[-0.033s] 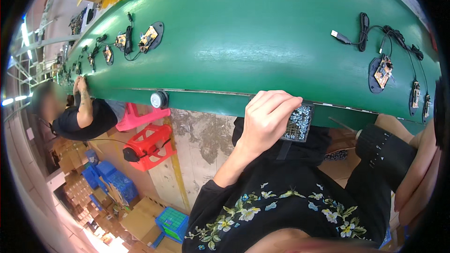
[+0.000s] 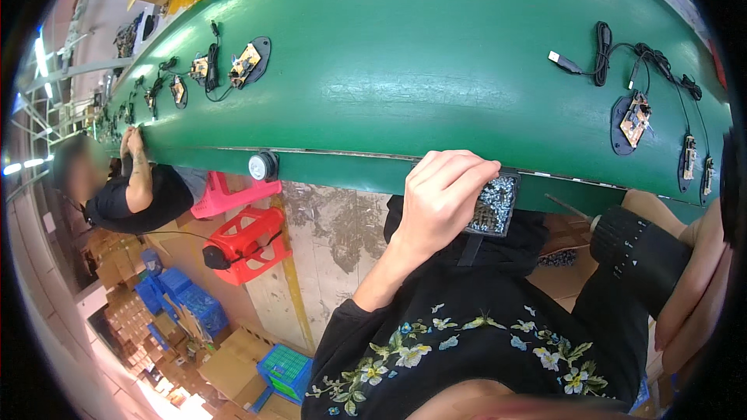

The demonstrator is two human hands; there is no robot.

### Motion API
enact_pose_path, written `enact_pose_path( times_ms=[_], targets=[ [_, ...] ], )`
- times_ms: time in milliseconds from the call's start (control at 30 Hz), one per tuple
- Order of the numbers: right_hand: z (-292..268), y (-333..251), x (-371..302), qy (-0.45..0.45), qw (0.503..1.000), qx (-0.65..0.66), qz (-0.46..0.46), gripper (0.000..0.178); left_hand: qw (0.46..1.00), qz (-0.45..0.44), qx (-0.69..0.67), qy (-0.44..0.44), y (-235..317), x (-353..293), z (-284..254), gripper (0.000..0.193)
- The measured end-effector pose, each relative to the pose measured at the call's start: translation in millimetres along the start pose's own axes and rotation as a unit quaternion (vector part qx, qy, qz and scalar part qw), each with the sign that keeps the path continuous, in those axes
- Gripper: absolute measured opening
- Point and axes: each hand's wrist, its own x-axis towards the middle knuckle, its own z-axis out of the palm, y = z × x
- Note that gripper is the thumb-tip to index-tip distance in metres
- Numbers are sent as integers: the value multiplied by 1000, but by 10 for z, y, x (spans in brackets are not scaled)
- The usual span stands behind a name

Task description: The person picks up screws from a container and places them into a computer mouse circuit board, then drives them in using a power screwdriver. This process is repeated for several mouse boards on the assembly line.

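Note:
My left hand (image 2: 443, 202) is closed, fingers bent and held together, at a small black tray of screws (image 2: 496, 206) just below the table edge. Part of the tray is hidden behind the hand. Whether anything is pinched in the fingertips cannot be made out. At the right rim, my right hand (image 2: 704, 264) is around a black power drill (image 2: 638, 253), its thin bit (image 2: 568, 206) pointing up and left. On the green work surface beyond the drill lies a circuit board on a dark base (image 2: 634, 122), with a coiled black cable (image 2: 603, 54).
Several more boards with cables line the far left, including one board (image 2: 247, 62). A round fitting (image 2: 263, 166) juts from the table edge. A person (image 2: 140, 194) works at the left, near a red stool (image 2: 249, 245). Boxes (image 2: 241, 358) and a blue-green crate (image 2: 284, 373) stand below.

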Motion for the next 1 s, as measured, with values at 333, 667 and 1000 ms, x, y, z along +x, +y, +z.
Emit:
enact_pose_path(
  times_ms=[333,667,1000],
  targets=[
    [107,106,-93,-3,1000,15,-15,15,1000,-22,-1,3,-37,18,-59,22],
    [-277,-172,-793,-27,1000,2,8,4,996,-57,-22,67,17,146,-138,24],
    [-399,238,199,-61,997,12,34,20,992,32,-53,110,48,224,-149,30]
  ],
)
